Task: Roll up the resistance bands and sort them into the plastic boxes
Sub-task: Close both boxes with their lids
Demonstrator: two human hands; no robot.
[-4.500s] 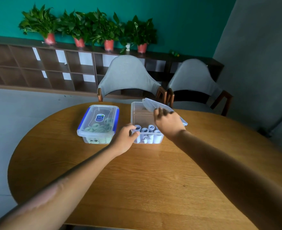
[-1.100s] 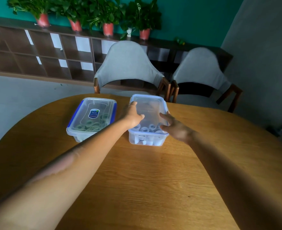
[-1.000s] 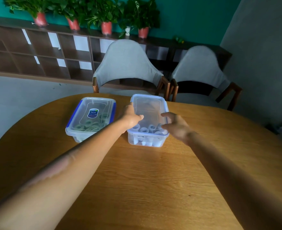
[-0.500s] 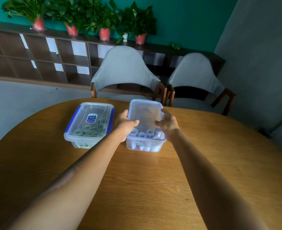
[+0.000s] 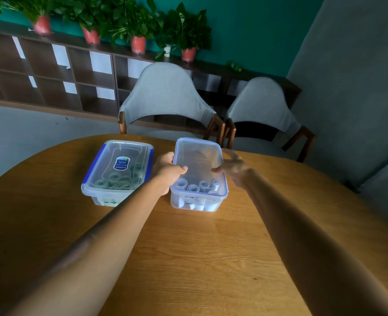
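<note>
While two hands flank one, two lidded boxes, two chairs

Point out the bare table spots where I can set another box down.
The widest bare patch of table lies in front of both boxes, between the two forearms. More bare wood sits right of the right box, past the right hand, and left of the left box. It is crowded between the boxes: the left hand fills that narrow gap.
</note>
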